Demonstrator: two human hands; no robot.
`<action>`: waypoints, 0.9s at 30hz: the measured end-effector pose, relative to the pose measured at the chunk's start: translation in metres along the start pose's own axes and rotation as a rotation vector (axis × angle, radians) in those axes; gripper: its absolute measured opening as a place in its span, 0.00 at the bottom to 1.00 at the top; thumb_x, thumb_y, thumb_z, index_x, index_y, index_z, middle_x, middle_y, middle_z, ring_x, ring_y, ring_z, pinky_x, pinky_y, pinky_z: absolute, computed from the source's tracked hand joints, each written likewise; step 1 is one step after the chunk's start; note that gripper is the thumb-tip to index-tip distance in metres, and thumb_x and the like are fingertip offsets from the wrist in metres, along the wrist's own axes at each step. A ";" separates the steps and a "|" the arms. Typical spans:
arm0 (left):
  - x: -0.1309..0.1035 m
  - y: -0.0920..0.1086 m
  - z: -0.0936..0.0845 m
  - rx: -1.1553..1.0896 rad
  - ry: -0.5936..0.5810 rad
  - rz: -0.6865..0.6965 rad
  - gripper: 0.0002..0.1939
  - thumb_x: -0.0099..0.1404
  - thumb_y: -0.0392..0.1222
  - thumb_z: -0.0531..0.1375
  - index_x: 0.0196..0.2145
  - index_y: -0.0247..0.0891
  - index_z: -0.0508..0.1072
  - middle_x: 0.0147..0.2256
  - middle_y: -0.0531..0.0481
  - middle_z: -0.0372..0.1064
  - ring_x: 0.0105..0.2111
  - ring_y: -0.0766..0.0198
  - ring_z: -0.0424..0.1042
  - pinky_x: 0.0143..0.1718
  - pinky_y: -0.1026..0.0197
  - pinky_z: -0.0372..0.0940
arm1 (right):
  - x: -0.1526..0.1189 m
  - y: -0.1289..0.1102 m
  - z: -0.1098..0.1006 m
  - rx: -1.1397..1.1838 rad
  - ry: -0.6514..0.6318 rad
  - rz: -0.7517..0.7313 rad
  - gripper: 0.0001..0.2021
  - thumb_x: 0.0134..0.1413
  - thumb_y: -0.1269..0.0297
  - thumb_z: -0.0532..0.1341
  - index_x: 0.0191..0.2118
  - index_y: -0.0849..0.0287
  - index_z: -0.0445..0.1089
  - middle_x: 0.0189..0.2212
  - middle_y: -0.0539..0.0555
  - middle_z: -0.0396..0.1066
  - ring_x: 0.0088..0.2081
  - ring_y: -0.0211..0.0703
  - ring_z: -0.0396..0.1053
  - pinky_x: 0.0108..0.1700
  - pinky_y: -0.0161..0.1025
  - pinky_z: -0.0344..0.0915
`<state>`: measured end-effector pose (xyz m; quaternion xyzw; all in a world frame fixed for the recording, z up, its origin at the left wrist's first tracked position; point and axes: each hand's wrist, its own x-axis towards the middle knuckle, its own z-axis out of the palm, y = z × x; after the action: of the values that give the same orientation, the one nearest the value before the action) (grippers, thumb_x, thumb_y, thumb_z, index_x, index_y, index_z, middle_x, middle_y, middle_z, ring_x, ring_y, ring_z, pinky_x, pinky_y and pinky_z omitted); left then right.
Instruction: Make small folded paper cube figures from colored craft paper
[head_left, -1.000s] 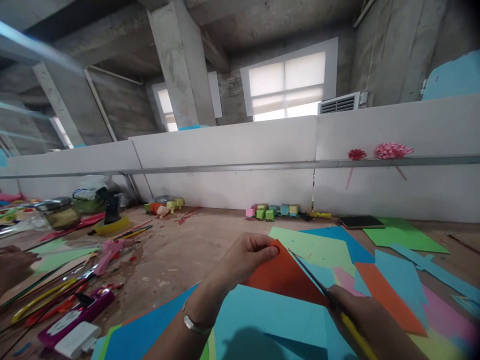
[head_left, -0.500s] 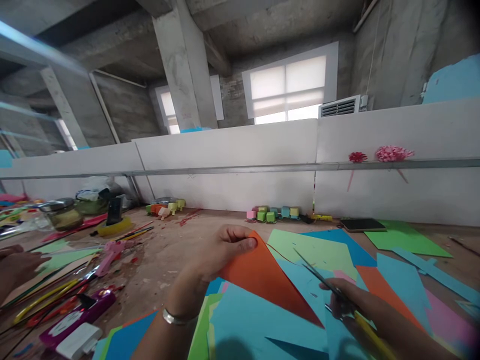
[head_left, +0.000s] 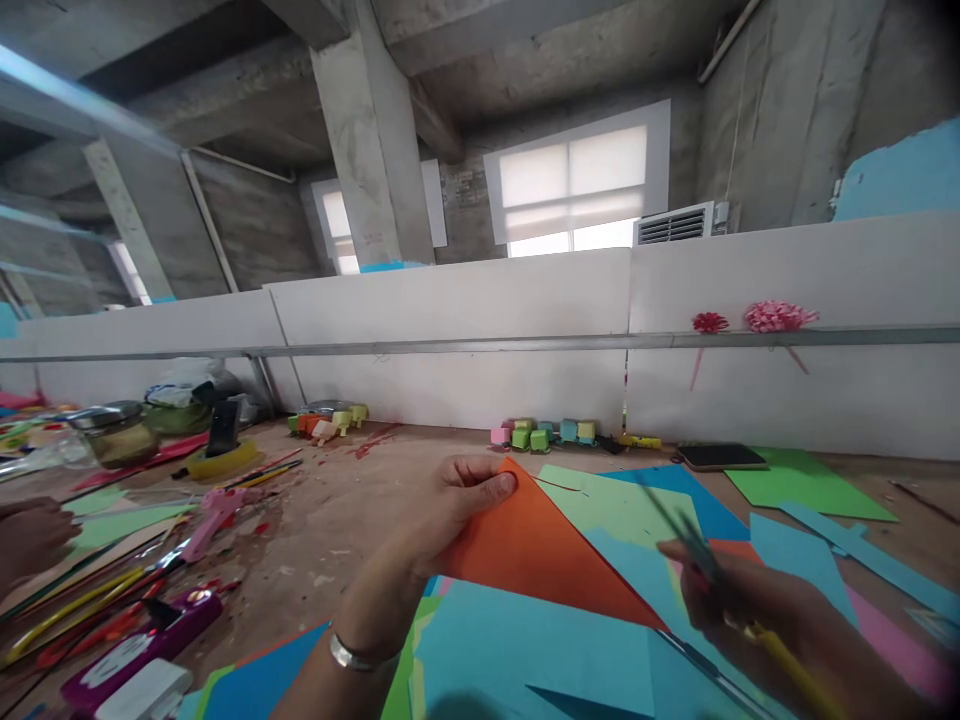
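My left hand [head_left: 471, 500], with a silver bracelet at the wrist, pinches the top corner of a folded orange sheet of paper [head_left: 540, 560]. The sheet tilts over a stack of light blue paper [head_left: 540, 640]. A thin orange sliver [head_left: 559, 485] sticks out beside its upper edge. My right hand [head_left: 765, 610] is closed around scissors [head_left: 694, 535] with a yellow handle; motion smears the blades, which point up and away from the orange paper. Below that hand, a slim silver and dark tool [head_left: 709, 665] lies on the paper, its kind unclear.
Another person's hand [head_left: 30, 545] is at the left edge. Nearby lie a pink glue gun [head_left: 210, 520], a purple power strip [head_left: 142, 650] and yellow tape [head_left: 221, 460]. Small paper blocks [head_left: 532, 435] line the white partition [head_left: 450, 390]. A phone [head_left: 720, 457] rests at the right.
My right hand has moved right with the scissors, and the blades have swung away from the orange paper's edge. The thin orange strip lies flatter. My left hand keeps its hold.
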<state>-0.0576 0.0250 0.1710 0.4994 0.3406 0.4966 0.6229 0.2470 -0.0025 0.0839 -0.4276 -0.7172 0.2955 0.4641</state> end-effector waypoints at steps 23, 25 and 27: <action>-0.001 -0.036 0.044 0.286 -0.211 0.117 0.16 0.57 0.53 0.69 0.28 0.34 0.82 0.31 0.43 0.79 0.34 0.59 0.74 0.39 0.63 0.67 | -0.009 -0.010 0.023 -0.296 -0.085 -0.204 0.23 0.49 0.74 0.59 0.53 0.54 0.69 0.33 0.52 0.71 0.31 0.38 0.68 0.34 0.32 0.67; -0.002 -0.037 0.045 0.311 -0.223 0.146 0.15 0.58 0.52 0.68 0.28 0.35 0.82 0.31 0.43 0.79 0.34 0.59 0.74 0.38 0.63 0.67 | -0.009 -0.010 0.023 -0.310 -0.101 -0.216 0.24 0.48 0.76 0.58 0.52 0.54 0.68 0.34 0.52 0.71 0.32 0.39 0.69 0.35 0.33 0.67; -0.002 -0.037 0.045 0.317 -0.232 0.153 0.15 0.59 0.51 0.67 0.28 0.35 0.82 0.31 0.43 0.79 0.34 0.58 0.75 0.38 0.62 0.67 | -0.009 -0.010 0.023 -0.325 -0.111 -0.206 0.23 0.47 0.77 0.58 0.51 0.55 0.69 0.33 0.52 0.71 0.32 0.39 0.68 0.35 0.33 0.67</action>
<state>-0.0066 0.0095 0.1476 0.6692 0.3016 0.4219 0.5321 0.2246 -0.0160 0.0793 -0.4042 -0.8199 0.1498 0.3766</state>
